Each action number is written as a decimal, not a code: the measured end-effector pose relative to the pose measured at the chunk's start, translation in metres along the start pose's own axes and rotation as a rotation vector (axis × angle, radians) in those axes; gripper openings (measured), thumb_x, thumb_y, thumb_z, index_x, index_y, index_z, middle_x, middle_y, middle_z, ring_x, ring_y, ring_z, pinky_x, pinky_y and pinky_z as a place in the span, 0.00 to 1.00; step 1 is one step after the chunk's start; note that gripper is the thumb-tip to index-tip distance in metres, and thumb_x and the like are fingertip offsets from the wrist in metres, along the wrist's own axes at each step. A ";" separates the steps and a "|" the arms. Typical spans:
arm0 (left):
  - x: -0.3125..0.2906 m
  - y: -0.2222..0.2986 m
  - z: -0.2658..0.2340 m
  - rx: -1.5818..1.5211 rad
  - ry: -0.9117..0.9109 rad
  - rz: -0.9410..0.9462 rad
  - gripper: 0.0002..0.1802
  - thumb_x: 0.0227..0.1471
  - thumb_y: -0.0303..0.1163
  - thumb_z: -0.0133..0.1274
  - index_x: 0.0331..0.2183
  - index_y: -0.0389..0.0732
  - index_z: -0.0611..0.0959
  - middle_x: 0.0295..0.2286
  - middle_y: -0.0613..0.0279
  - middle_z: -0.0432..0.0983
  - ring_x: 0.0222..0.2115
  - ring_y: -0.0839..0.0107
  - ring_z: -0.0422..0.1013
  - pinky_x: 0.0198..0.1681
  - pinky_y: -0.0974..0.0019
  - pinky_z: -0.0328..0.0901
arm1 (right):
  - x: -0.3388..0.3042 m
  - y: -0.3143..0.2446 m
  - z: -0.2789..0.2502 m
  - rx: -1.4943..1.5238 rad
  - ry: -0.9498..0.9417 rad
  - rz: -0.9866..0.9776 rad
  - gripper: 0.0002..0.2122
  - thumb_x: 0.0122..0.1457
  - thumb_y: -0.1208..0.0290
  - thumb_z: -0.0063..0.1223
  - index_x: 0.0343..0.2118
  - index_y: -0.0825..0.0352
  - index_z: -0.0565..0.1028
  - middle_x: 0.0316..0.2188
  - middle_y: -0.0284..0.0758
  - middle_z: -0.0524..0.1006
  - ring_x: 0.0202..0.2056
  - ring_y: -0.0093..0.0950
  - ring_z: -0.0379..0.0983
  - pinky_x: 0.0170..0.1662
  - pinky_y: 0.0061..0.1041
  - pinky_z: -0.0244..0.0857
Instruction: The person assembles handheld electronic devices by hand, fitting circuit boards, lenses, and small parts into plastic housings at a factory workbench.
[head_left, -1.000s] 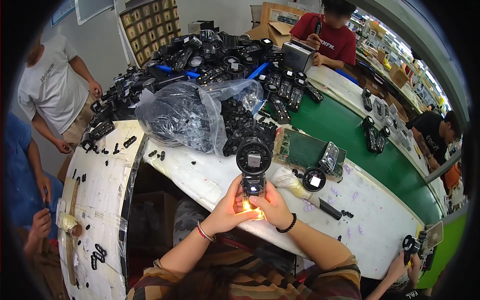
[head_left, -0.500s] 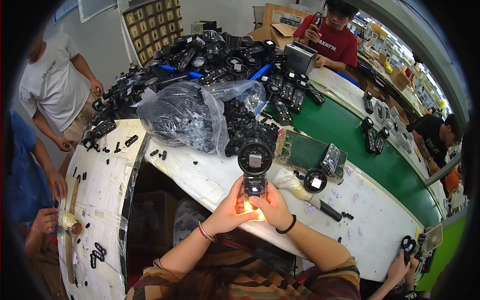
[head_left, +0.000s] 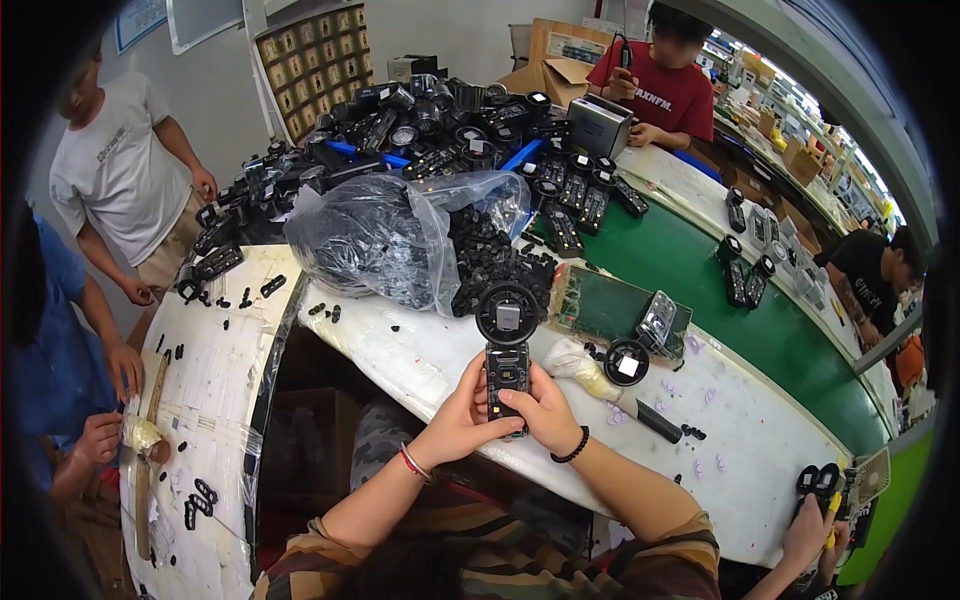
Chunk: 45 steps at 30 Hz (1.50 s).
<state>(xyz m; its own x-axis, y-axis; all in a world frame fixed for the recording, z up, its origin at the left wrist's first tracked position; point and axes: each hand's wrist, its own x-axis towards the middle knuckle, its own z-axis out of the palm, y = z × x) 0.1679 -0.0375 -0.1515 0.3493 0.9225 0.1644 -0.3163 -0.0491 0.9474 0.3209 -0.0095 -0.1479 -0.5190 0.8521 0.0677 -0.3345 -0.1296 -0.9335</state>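
Observation:
Between both hands is a black handheld light (head_left: 507, 368) with a round ring head and a pale square at the ring's centre. It stands head up over the near edge of the white table, unlit. My left hand (head_left: 460, 415) wraps its left side, fingers partly behind it. From the right, my right hand (head_left: 545, 412) grips it with the thumb lying across its front. Just beyond the ring is a heap of small black parts (head_left: 490, 265). To the right rests a mallet (head_left: 655, 420) with a wrapped yellowish head and black handle, beside another round-headed light (head_left: 627, 362).
A clear plastic bag (head_left: 365, 240) of dark parts bulges behind my hands, before a large pile of black lights (head_left: 420, 125). A green tray (head_left: 605, 305) lies right of centre, near a green belt (head_left: 720, 300). Co-workers stand left, far right and behind; one's hands (head_left: 808, 535) hold something near right.
The warm glow at the light's lower end and the white spot on its front have gone out. My hands keep their grip in nearly the same place.

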 end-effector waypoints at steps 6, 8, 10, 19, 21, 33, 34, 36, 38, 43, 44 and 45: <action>-0.019 0.006 0.003 -0.100 0.165 -0.007 0.45 0.45 0.17 0.57 0.60 0.41 0.51 0.47 0.58 0.65 0.43 0.72 0.69 0.38 0.72 0.70 | -0.005 0.003 -0.002 -0.148 -0.104 -0.068 0.19 0.62 0.72 0.45 0.53 0.71 0.59 0.46 0.38 0.70 0.47 0.25 0.68 0.49 0.27 0.63; -0.051 0.049 0.007 -0.249 0.175 -0.203 0.42 0.48 0.20 0.54 0.60 0.41 0.52 0.45 0.57 0.70 0.36 0.72 0.74 0.22 0.80 0.66 | -0.009 0.013 -0.001 -0.214 -0.138 -0.180 0.17 0.64 0.69 0.42 0.53 0.70 0.61 0.48 0.38 0.69 0.46 0.25 0.68 0.48 0.25 0.63; -0.092 0.071 -0.001 -0.200 0.261 -0.215 0.39 0.49 0.23 0.52 0.60 0.41 0.54 0.46 0.51 0.71 0.32 0.72 0.76 0.12 0.83 0.55 | -0.005 0.006 -0.003 -0.302 -0.180 -0.208 0.16 0.64 0.68 0.39 0.53 0.70 0.62 0.49 0.40 0.68 0.43 0.25 0.70 0.46 0.24 0.64; -0.320 0.186 -0.018 0.429 0.995 -0.050 0.42 0.46 0.17 0.54 0.61 0.37 0.54 0.48 0.59 0.67 0.35 0.74 0.71 0.36 0.72 0.67 | -0.012 0.005 -0.008 -0.443 -0.144 -0.181 0.20 0.65 0.56 0.34 0.40 0.72 0.69 0.36 0.40 0.75 0.31 0.23 0.72 0.37 0.22 0.65; -0.367 0.204 -0.028 0.542 1.137 -0.101 0.40 0.47 0.21 0.55 0.60 0.37 0.58 0.47 0.62 0.66 0.39 0.78 0.66 0.39 0.74 0.64 | -0.015 0.006 -0.015 -0.477 -0.135 -0.196 0.21 0.66 0.54 0.32 0.38 0.71 0.70 0.34 0.39 0.75 0.30 0.23 0.70 0.37 0.22 0.64; -0.558 0.195 -0.076 1.187 2.148 -0.893 0.31 0.44 0.38 0.49 0.52 0.37 0.68 0.34 0.45 0.76 0.32 0.55 0.73 0.36 0.59 0.67 | -0.014 0.004 -0.009 -0.510 -0.156 -0.201 0.17 0.64 0.65 0.35 0.32 0.74 0.72 0.33 0.39 0.73 0.30 0.25 0.70 0.36 0.21 0.63; -0.566 0.187 -0.082 1.187 2.194 -1.023 0.30 0.45 0.37 0.48 0.51 0.35 0.68 0.36 0.42 0.75 0.36 0.53 0.73 0.38 0.57 0.67 | -0.013 0.003 -0.007 -0.524 -0.175 -0.204 0.16 0.64 0.65 0.36 0.32 0.74 0.72 0.32 0.39 0.73 0.30 0.24 0.69 0.36 0.21 0.63; -0.601 0.153 -0.097 1.557 2.144 -1.394 0.25 0.45 0.38 0.50 0.46 0.38 0.72 0.42 0.44 0.72 0.45 0.52 0.67 0.41 0.53 0.67 | -0.014 0.001 -0.005 -0.522 -0.193 -0.204 0.15 0.64 0.67 0.37 0.31 0.74 0.73 0.32 0.38 0.74 0.30 0.24 0.69 0.37 0.21 0.63; -0.598 0.136 -0.105 1.696 2.076 -1.692 0.25 0.45 0.37 0.52 0.48 0.43 0.73 0.49 0.53 0.67 0.48 0.56 0.63 0.44 0.54 0.63 | -0.013 0.000 -0.003 -0.536 -0.185 -0.198 0.15 0.64 0.67 0.37 0.31 0.74 0.73 0.32 0.38 0.74 0.30 0.24 0.69 0.37 0.21 0.63; -0.587 0.130 -0.107 1.899 2.032 -1.634 0.31 0.45 0.34 0.51 0.54 0.47 0.69 0.57 0.59 0.58 0.56 0.60 0.55 0.52 0.53 0.53 | -0.013 0.001 -0.005 -0.554 -0.192 -0.178 0.16 0.65 0.66 0.35 0.30 0.74 0.73 0.30 0.37 0.74 0.29 0.23 0.69 0.36 0.20 0.63; -0.589 0.135 -0.108 1.772 2.051 -1.652 0.33 0.45 0.35 0.51 0.55 0.46 0.67 0.58 0.58 0.56 0.58 0.58 0.52 0.56 0.50 0.50 | -0.013 0.001 -0.005 -0.552 -0.190 -0.181 0.16 0.65 0.67 0.36 0.30 0.74 0.73 0.30 0.37 0.75 0.29 0.22 0.69 0.36 0.20 0.63; -0.589 0.138 -0.110 1.708 2.053 -1.685 0.32 0.46 0.35 0.51 0.55 0.46 0.67 0.58 0.57 0.55 0.59 0.58 0.51 0.56 0.49 0.49 | -0.013 0.000 -0.008 -0.553 -0.184 -0.184 0.16 0.65 0.67 0.36 0.30 0.74 0.73 0.30 0.37 0.75 0.29 0.22 0.69 0.36 0.20 0.63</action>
<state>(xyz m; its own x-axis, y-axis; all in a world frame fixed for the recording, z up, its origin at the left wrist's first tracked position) -0.1788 -0.5450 -0.1480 -0.8696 -0.2007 0.4511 -0.3286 0.9172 -0.2254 0.3335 -0.0168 -0.1517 -0.6355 0.7276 0.2585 0.0014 0.3359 -0.9419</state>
